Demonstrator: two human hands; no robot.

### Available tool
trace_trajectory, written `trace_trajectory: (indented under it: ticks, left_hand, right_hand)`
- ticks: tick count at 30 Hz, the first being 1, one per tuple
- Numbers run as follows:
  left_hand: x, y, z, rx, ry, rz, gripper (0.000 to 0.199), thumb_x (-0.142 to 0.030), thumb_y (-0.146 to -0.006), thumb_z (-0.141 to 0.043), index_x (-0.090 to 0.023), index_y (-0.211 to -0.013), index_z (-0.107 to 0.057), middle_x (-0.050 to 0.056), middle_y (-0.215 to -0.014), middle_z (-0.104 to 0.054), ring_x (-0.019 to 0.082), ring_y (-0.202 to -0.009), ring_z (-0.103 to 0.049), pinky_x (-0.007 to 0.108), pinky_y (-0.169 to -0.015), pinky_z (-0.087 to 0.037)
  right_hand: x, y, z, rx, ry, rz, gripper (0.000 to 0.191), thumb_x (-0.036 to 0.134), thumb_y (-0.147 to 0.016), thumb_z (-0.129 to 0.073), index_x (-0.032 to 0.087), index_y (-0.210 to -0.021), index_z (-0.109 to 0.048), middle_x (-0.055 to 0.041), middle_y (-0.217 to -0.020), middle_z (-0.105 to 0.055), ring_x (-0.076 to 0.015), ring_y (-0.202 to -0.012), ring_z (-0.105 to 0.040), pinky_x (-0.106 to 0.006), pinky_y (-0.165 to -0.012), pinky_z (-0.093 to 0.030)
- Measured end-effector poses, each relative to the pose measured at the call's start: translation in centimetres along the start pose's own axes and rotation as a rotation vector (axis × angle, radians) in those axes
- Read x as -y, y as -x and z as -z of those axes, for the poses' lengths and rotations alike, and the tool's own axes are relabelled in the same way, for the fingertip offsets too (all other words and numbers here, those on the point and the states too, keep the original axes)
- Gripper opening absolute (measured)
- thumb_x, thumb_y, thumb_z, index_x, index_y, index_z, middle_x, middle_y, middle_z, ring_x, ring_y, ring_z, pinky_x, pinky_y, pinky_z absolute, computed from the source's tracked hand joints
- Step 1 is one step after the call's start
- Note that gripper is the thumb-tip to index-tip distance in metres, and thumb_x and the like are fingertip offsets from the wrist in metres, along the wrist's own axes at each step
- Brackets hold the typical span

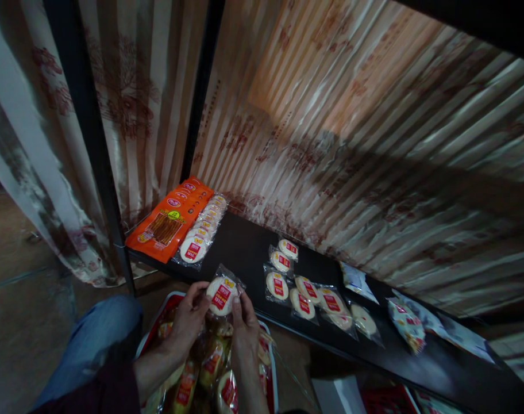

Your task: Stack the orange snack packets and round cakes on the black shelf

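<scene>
Between my two hands is a round white rice cracker in a clear wrapper [221,296] with a red and yellow label. My left hand [192,313] pinches its left side, and my right hand [245,322] grips its right edge. Below them stands a basket with a pale rim [274,368], filled with packaged snacks [212,359]. Just ahead on the black shelf [245,241], a row of similar wrapped crackers [204,230] overlaps beside orange snack bags [167,221]. More wrapped crackers [303,302] lie loosely scattered to the right.
Several snack packets [406,325] lie at the shelf's right end. Dark metal posts [89,132] rise at the left. A patterned curtain [313,132] hangs behind. Under the shelf are a white box [339,394] and a red crate [386,399].
</scene>
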State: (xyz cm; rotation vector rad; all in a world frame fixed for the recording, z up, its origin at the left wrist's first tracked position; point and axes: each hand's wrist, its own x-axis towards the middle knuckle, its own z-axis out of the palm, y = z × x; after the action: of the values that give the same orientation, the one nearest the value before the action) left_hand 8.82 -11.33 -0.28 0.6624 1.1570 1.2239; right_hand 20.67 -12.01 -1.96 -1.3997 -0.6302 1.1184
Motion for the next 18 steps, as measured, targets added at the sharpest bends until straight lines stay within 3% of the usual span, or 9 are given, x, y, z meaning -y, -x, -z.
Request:
trace_trajectory:
  ticks: [11, 18]
  left_hand:
    - [0.0, -1.0, -0.1, -0.022, -0.021, -0.009, 0.041, -0.043, -0.063, -0.065, -0.019, -0.095, -0.057, -0.002, -0.065, -0.06, 0.013, -0.054, -0.053, 0.023, -0.051, -0.04]
    - [-0.1, -1.6, -0.5, -0.038, -0.06, -0.012, 0.038, -0.04, -0.066, -0.063, -0.019, -0.097, -0.057, 0.001, -0.074, -0.064, 0.016, -0.064, -0.059, 0.025, -0.058, -0.044]
  right_hand:
    - [0.2, -0.7, -1.0, 0.006, -0.032, 0.01, 0.066, 0.05, -0.063, -0.072, 0.017, -0.119, -0.06, -0.0076, -0.101, -0.071, -0.0234, -0.088, -0.067, -0.033, -0.076, -0.053]
    - [0.5, -1.2, -0.9, 0.027, -0.004, 0.037, 0.062, 0.049, -0.066, -0.07, 0.016, -0.117, -0.059, -0.0085, -0.101, -0.071, -0.0223, -0.086, -0.067, -0.03, -0.072, -0.053]
